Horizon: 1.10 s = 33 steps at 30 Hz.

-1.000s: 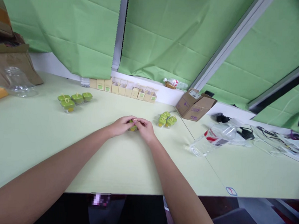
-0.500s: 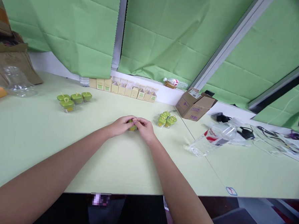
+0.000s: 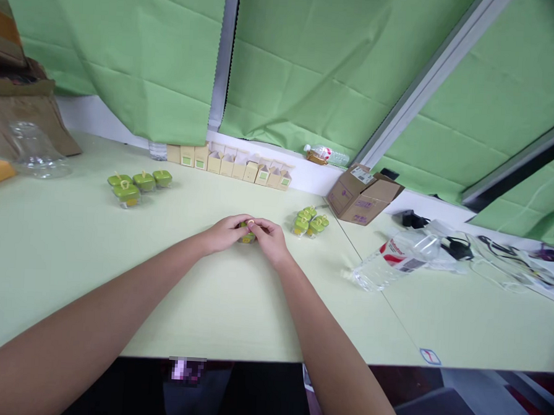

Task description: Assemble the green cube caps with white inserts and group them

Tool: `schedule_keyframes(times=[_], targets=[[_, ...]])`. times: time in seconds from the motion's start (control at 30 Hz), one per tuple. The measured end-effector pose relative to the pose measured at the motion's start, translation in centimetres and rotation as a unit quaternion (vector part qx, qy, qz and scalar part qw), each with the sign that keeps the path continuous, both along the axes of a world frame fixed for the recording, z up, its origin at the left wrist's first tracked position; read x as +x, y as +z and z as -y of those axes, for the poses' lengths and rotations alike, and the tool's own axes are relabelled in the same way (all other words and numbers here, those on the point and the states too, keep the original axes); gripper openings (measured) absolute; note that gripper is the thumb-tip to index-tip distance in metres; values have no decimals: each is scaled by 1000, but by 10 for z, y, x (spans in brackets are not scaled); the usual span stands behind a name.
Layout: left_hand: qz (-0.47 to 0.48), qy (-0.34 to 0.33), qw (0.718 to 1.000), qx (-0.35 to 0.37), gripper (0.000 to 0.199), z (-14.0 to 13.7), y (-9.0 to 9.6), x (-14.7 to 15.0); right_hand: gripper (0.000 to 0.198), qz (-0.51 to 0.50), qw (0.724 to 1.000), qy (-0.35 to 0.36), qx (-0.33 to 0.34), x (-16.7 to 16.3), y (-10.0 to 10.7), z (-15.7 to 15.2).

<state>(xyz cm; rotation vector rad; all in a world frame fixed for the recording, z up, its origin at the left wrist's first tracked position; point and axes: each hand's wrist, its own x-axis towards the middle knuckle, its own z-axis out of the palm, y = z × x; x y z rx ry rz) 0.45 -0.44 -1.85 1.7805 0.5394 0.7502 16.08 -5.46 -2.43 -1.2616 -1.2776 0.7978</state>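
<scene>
Between my two hands, on the pale table (image 3: 216, 303), is a small clear container with a green lid (image 3: 247, 236). My left hand (image 3: 228, 233) is closed around its left side, and my right hand (image 3: 268, 239) grips the right side with thumb and fingers near the top. Most of the container is hidden by my fingers. Several similar green-lidded containers with yellow loops (image 3: 126, 193) stand to the left. A smaller cluster of green-lidded containers (image 3: 303, 224) sits close to the right of my right hand.
A row of small beige cartons (image 3: 227, 164), some with open tops, lines the back edge. An open cardboard box (image 3: 363, 196) stands at the back right. A large plastic bottle (image 3: 390, 260) lies on its side before cables (image 3: 507, 253). At far left is a clear plastic vessel (image 3: 38, 155).
Both hands keep their hold on the small container with almost no visible movement. The whole view has shifted very slightly.
</scene>
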Motion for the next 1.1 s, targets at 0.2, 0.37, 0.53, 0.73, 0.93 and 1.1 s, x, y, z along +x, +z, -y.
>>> schedule_keyframes(times=[0.2,0.37,0.53,0.73,0.93,1.1], targets=[[2,-5,1000,4,42,0,2,0,25,3,1000,3,2,0,1,1],[19,28,999,4,51,-1,2,2,24,-2,1000,9,2,0,1,2],[13,47,998,40,41,2,0,3,26,34,999,9,22,2,-3,-1],[-32,219,933,283,35,-10,10,-15,28,138,987,-53,56,9,-6,-4],[-250,410,820,313,48,-34,8,-40,30,156,984,-82,37,13,-8,-4],[-387,353,814,253,47,-37,-1,-42,30,156,984,-82,28,13,-7,-3]])
